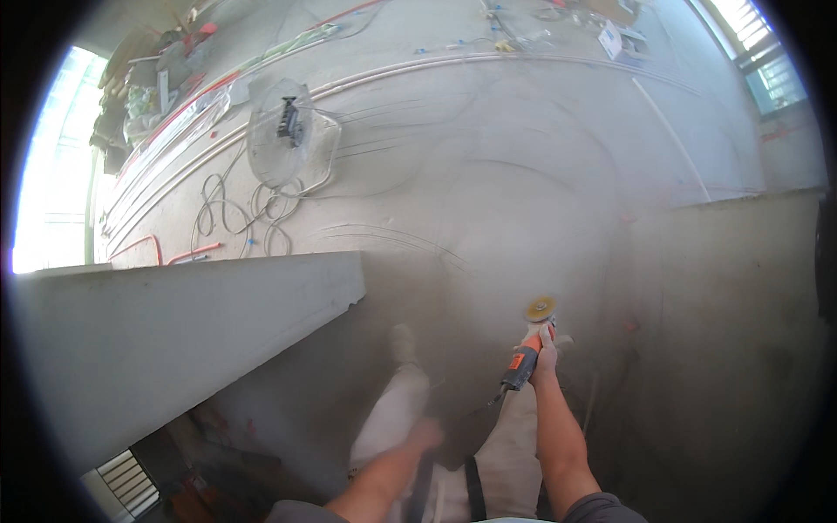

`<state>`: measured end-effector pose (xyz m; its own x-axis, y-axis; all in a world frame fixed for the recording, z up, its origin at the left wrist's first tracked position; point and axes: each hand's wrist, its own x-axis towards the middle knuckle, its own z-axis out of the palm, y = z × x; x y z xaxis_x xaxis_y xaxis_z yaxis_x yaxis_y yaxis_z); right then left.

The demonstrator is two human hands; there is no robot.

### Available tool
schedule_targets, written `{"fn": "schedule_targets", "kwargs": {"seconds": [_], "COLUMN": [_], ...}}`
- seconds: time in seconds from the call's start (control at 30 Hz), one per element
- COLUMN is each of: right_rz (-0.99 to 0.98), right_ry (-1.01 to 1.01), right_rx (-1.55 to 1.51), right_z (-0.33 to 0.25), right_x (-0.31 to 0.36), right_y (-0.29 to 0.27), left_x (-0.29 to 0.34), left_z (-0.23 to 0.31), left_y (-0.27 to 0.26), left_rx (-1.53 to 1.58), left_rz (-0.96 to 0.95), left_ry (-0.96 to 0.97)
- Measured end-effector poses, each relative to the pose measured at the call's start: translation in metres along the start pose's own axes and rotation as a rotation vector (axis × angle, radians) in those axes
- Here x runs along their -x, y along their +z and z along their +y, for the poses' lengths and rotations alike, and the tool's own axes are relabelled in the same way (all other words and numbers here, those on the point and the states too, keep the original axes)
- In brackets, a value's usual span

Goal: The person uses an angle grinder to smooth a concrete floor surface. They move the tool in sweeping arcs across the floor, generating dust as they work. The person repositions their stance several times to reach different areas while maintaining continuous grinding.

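Though dust veils much: right hand (544,356) grips orange-and-black angle grinder (525,359) with yellow disc.
Handling: probably rigid, weighty; hold its body.
Left hand (425,433): blurred, grip unclear.

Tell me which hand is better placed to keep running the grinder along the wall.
Right, probably. The right hand grips the orange angle grinder, its disc up at the dusty wall. The left hand hangs lower, empty, away from the tool.

The person's right hand (545,353) is closed in a grip at the end of a bare forearm stretched straight out and down on the right. The left hand (427,431), nearer and blurred by dust, appears loosely open, forearm angled inward.
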<state>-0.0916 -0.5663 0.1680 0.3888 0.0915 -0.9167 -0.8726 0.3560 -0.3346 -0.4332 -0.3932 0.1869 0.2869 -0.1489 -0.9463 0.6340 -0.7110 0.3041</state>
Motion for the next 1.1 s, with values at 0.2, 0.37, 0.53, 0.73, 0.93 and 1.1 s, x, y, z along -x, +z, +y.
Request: {"fn": "schedule_targets", "kwargs": {"seconds": [0.2, 0.37, 0.53, 0.73, 0.93, 1.1], "right_rz": [-0.046, -0.111, -0.175, -0.028, 0.017, 0.082], "right_ry": [-0.053, -0.087, -0.065, -0.212, -0.198, -0.246], "right_rx": [-0.056, -0.106, -0.135, -0.158, -0.229, -0.233], "right_z": [0.026, 0.027, 0.006, -0.032, -0.069, -0.054], "right_x": [0.039, 0.057, 0.050, 0.043, 0.037, 0.008], "right_y": [0.020, 0.010, -0.019, -0.057, -0.094, -0.116], "left_x": [0.023, 0.027, 0.025, 0.017, 0.000, -0.018], "left_z": [-0.010, 0.004, 0.029, 0.066, 0.096, 0.092], "left_y": [0.013, 0.046, 0.048, 0.000, -0.038, -0.063], "left_rx": [0.083, -0.376, -0.377, -0.255, -0.408, -0.416], "left_rz": [0.005, 0.188, 0.191, 0.072, -0.006, -0.012], "left_ry": [-0.032, 0.118, -0.003, -0.135, -0.163, -0.154]}}
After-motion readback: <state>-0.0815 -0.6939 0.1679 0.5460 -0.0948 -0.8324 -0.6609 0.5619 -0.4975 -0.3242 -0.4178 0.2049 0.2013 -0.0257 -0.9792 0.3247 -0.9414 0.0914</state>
